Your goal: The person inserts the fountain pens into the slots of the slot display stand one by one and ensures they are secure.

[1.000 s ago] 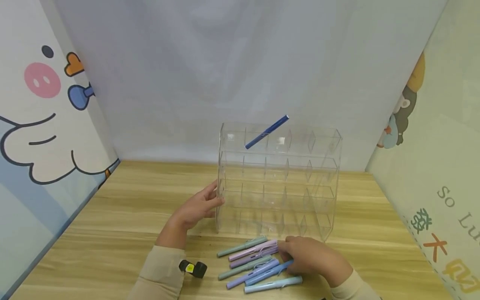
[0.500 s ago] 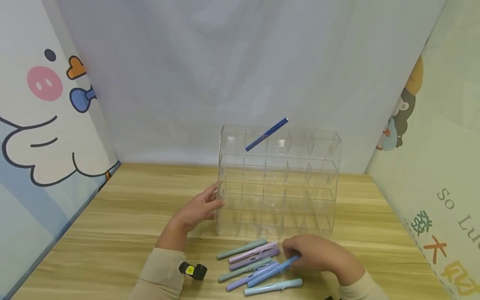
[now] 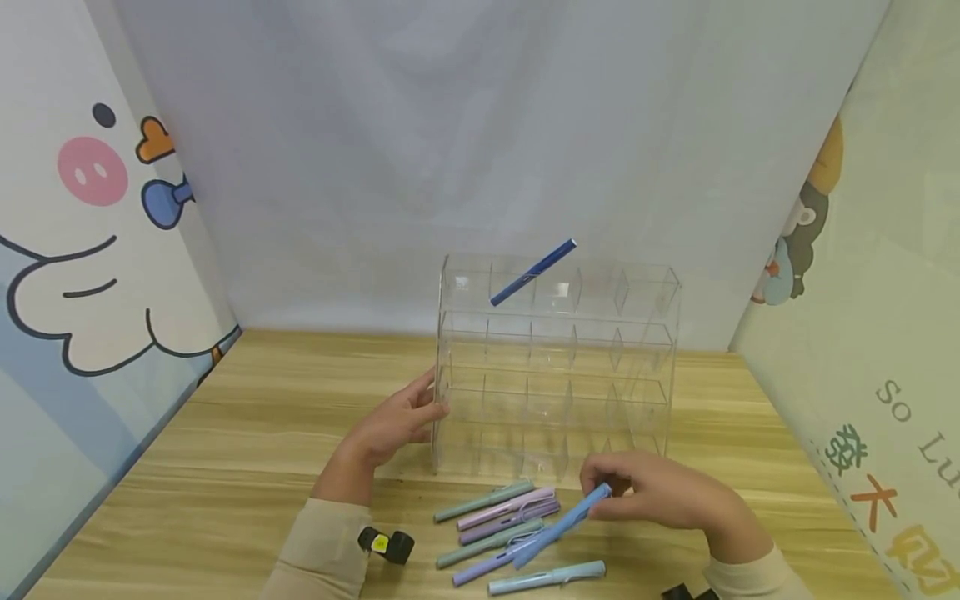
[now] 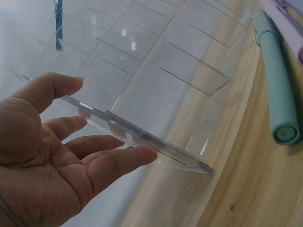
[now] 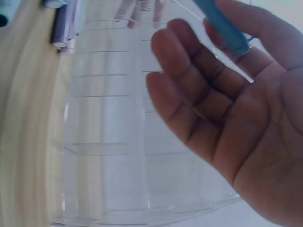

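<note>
A clear, tiered acrylic pen rack (image 3: 555,321) stands upright on the wooden table. My left hand (image 3: 393,421) holds its left side panel, thumb over the front edge and fingers along the outer face, as the left wrist view shows. In front of the rack, my right hand (image 3: 660,492) pinches a blue pen (image 3: 558,531) near its upper end between thumb and forefinger. The pen slants down to the left over the loose pens, and the other fingers of that hand are loosely curled. A dark blue pen (image 3: 534,272) lies slanted across the rack's top tier.
On the table lie two grey-green pens (image 3: 480,502), a pink pen (image 3: 502,510), a purple pen (image 3: 506,525) and a lavender pen (image 3: 483,569). A pale blue pen (image 3: 543,578) is nearest me. A white cloth (image 3: 480,150) hangs behind the rack.
My right hand has lifted the blue pen off the pile and moved up and to the right, tilting it steeper. The left hand keeps its place on the rack.
</note>
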The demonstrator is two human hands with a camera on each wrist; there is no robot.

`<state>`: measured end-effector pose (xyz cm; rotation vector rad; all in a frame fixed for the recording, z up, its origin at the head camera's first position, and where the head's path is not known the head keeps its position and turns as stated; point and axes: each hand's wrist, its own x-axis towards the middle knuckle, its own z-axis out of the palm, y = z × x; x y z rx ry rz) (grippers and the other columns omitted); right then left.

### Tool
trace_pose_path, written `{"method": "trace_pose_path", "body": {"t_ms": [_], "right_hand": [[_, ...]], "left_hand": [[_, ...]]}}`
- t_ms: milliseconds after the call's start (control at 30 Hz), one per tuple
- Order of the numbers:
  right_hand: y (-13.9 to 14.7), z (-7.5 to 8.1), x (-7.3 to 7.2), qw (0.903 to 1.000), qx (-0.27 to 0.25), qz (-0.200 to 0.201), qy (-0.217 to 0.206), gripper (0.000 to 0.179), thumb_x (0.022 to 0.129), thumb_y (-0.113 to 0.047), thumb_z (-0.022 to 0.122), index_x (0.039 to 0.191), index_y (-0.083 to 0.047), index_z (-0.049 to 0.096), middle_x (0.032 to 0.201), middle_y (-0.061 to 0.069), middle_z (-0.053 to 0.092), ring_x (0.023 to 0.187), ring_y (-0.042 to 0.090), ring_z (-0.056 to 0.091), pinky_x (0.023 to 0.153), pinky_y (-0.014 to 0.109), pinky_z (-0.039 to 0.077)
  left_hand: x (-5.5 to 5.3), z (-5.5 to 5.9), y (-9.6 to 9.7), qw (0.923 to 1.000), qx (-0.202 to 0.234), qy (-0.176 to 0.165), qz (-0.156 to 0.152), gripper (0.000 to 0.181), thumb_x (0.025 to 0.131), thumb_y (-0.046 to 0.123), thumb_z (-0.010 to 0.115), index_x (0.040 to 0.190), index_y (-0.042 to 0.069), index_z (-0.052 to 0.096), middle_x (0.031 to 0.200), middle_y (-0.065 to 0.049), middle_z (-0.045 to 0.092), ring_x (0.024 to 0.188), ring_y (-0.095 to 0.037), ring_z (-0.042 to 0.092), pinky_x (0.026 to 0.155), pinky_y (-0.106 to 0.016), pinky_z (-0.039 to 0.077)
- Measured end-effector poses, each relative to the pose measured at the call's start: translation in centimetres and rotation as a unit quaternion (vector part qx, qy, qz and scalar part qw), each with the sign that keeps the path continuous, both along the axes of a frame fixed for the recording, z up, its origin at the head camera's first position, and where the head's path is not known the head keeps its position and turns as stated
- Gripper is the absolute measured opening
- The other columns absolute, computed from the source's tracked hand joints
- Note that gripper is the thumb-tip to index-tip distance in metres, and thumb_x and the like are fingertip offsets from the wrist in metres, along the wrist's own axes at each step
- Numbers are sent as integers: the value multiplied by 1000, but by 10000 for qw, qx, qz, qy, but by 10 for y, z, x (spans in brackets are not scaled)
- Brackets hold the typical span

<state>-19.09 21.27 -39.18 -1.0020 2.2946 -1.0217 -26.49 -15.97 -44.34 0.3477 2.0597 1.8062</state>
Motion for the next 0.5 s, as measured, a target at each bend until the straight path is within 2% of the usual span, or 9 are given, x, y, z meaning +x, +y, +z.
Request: {"method": "trace_pose_path", "body": {"t_ms": [100,200,300,367,500], "right_hand": [[6,4,0,9986,-509,142,72,4,98,-21,62,101,-19,60,88,-6,58,75,2,53,64,25,47],[11,9,1,9924,-1173,357,-71,11,99,-8,57,107,-14,61,101,3,65,84,7,60,70,26,52],[14,14,2,9831,-1749,444,-305,16,99,2,53,110,-8,59,113,14,67,102,17,66,81,30,55],[15,16,3,9775,-2025,438,-400,17,98,7,50,110,-3,57,115,20,67,110,23,66,86,33,56],[19,19,2,9684,-2432,331,-438,18,97,13,46,112,3,51,114,26,66,111,30,67,89,38,56]], "left_hand": [[0,0,0,10000,-17,18,-13,72,101,26,56,159,30,14,160,-12,29,144,-35,32,107,-60,37],[-1,0,0,10000,-29,15,-22,72,101,26,56,159,28,12,160,-13,29,144,-35,32,107,-60,37],[-1,-1,0,10000,-37,7,-16,73,101,25,56,159,28,12,160,-14,28,144,-35,32,107,-60,37],[-1,-1,0,10000,-47,3,-3,73,101,26,56,159,28,12,160,-13,29,144,-35,32,107,-60,37],[0,-1,1,10000,-58,0,16,72,102,24,55,159,28,11,160,-13,28,144,-36,31,107,-60,37]]}}
